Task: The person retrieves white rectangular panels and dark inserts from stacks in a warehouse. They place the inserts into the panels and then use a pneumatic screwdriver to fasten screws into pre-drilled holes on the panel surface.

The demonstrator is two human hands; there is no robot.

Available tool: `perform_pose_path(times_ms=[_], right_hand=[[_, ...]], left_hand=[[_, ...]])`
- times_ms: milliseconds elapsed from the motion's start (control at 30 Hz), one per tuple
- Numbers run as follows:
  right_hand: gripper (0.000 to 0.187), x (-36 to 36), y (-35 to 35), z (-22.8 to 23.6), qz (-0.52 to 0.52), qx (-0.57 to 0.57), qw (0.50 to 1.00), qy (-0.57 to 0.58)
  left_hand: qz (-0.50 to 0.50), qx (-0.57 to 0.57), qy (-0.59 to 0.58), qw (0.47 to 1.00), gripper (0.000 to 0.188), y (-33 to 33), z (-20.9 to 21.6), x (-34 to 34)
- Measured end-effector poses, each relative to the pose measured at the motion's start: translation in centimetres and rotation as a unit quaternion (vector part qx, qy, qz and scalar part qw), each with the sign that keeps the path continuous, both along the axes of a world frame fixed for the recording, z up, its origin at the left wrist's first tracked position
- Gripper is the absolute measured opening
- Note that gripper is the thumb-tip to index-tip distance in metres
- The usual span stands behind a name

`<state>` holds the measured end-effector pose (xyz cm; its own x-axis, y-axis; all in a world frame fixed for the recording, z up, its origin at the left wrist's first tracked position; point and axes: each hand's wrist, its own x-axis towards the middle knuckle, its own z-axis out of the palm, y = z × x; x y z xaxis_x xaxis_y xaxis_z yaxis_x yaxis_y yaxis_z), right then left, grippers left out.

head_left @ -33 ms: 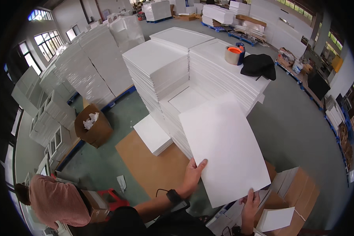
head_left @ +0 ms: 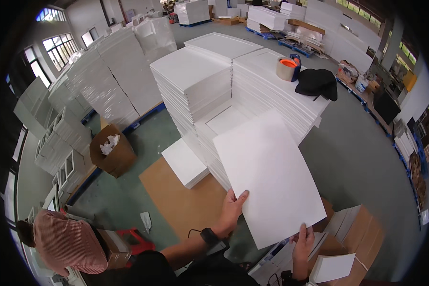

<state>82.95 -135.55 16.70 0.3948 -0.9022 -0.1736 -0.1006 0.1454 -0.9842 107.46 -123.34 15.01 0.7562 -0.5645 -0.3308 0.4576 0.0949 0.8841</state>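
A flat white rectangular panel [head_left: 274,178] is held tilted in front of me. My left hand [head_left: 230,213] grips its left edge, thumb on the upper face and fingers beneath. At the near right corner my right hand [head_left: 302,244] pinches the lower edge, its fingertips partly hidden. Just beyond stands a tall stack of white panels [head_left: 193,74], with a lower recess [head_left: 219,119] partly covered by the held panel. To the left of my left hand, a short pile of white panels [head_left: 183,159] rests on a brown cardboard sheet [head_left: 178,205].
An open carton [head_left: 367,238] with white pieces stands by my right hand. A tape roll [head_left: 285,70] and a black cap [head_left: 316,85] lie on the big stack. Left are a cardboard bin [head_left: 117,159], wrapped stacks [head_left: 105,81] and a bent-over person [head_left: 69,240] beside a red stool [head_left: 137,240].
The held panel and both hands sit very slightly higher and farther left in the picture. Both grips stay the same.
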Motion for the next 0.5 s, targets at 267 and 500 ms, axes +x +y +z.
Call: perform_pose_path(times_ms=[267, 500], right_hand=[[0.036, 16.0, -9.6, -2.2, 0.049, 0.006, 0.999, 0.01], [0.033, 22.5, -13.4, -2.7, 0.086, 0.018, 0.995, 0.04]], left_hand=[[0.146, 0.052, -0.122, 0.98, 0.079, -2.8, -2.6, 15.3], [0.148, 0.082, -0.157, 0.973, 0.086, -4.9, -4.6, 20.7]])
